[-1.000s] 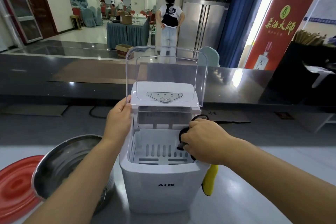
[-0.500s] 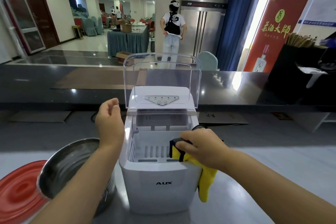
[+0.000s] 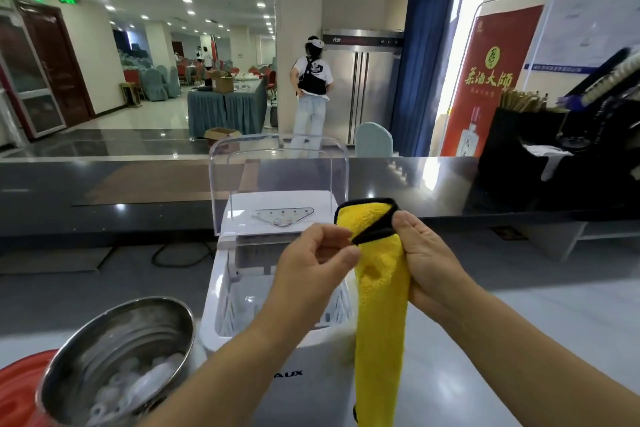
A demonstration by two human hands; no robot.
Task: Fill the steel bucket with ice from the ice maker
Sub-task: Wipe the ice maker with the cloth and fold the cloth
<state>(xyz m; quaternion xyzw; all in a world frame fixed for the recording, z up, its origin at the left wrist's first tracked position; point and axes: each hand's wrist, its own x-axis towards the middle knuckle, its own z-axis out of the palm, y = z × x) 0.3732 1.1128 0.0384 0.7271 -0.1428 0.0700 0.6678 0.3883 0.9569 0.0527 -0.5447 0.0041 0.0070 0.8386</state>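
Note:
A white AUX ice maker point(image 3: 242, 274) stands in front of me with its clear lid point(image 3: 277, 180) raised and its white basket point(image 3: 239, 302) showing. To its left sits the steel bucket point(image 3: 114, 357), holding ice pieces and a clear scoop. Above the ice maker's opening I hold a yellow cloth with black trim point(image 3: 379, 305) hanging down. My right hand point(image 3: 424, 260) grips its upper part. My left hand point(image 3: 311, 260) pinches the black edge of the cloth.
A red round lid point(image 3: 17, 388) lies under the bucket at the far left. A dark counter ledge point(image 3: 104, 191) runs behind the ice maker. A black stand with chopsticks point(image 3: 526, 135) is at the right. A person point(image 3: 311, 94) stands far back by a steel fridge.
My right hand lifted the yellow cloth out of the ice maker's basket and up. My left hand left the lid's edge and came across to pinch the cloth.

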